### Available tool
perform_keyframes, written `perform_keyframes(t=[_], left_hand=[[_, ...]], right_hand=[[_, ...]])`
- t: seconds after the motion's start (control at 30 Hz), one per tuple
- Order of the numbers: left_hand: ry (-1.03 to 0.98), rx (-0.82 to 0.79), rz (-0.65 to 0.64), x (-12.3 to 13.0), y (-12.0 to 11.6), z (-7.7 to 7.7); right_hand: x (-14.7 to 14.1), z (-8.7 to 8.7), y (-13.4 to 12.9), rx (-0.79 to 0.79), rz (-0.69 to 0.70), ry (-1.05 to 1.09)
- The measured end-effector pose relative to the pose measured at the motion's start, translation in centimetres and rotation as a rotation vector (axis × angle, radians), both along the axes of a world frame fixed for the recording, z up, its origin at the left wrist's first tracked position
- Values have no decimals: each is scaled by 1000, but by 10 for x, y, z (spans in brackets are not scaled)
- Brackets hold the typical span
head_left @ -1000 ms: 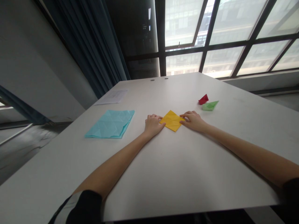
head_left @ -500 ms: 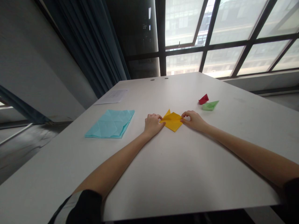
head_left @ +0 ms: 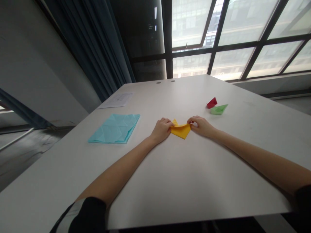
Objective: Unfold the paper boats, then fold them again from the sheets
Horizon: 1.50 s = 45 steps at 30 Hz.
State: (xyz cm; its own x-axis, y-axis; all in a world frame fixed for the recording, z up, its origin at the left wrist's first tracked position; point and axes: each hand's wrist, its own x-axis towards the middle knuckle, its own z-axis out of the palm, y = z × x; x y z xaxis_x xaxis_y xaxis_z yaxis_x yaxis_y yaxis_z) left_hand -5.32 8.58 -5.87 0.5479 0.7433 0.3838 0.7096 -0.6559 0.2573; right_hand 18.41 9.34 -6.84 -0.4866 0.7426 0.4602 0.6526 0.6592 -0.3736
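A yellow piece of folded paper (head_left: 181,130) is at the middle of the white table (head_left: 155,181), between my two hands. My left hand (head_left: 162,129) pinches its left side, with the fingers covering that edge. At the right corner, the thumb and fingers of my right hand (head_left: 199,126) close on the paper. Its upper part is bent along a crease running from hand to hand, and a small point sticks up behind near my left fingers. The lower tip points toward me.
Left of my hands lies a stack of folded light-blue paper (head_left: 115,128). A printed white sheet (head_left: 116,100) rests at the left edge. Beyond my right hand sit a red folded paper piece (head_left: 212,103) and a green one (head_left: 219,109). A curtain (head_left: 94,42) and windows stand behind.
The yellow paper's upper part has folded over, so the far flat corner no longer shows. My left hand has shifted slightly right; both hands still grip the paper.
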Motion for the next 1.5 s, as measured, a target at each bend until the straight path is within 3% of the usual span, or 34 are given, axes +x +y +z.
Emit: perform_keyframes(t=[0.13, 0.53, 0.93, 1.23, 1.5], left_hand=[[52, -79, -124, -1, 0, 3], [53, -44, -226, -1, -9, 11], [8, -71, -146, -3, 3, 1], [264, 142, -122, 0, -2, 5], [311, 158, -170, 0, 0, 6]], right_hand=[[2, 0, -1, 44, 58, -93], [-4, 7, -11, 116, 101, -199], [-7, 10, -15, 75, 111, -239], [-7, 8, -13, 79, 137, -226], [-12, 12, -18, 26, 210, -322]])
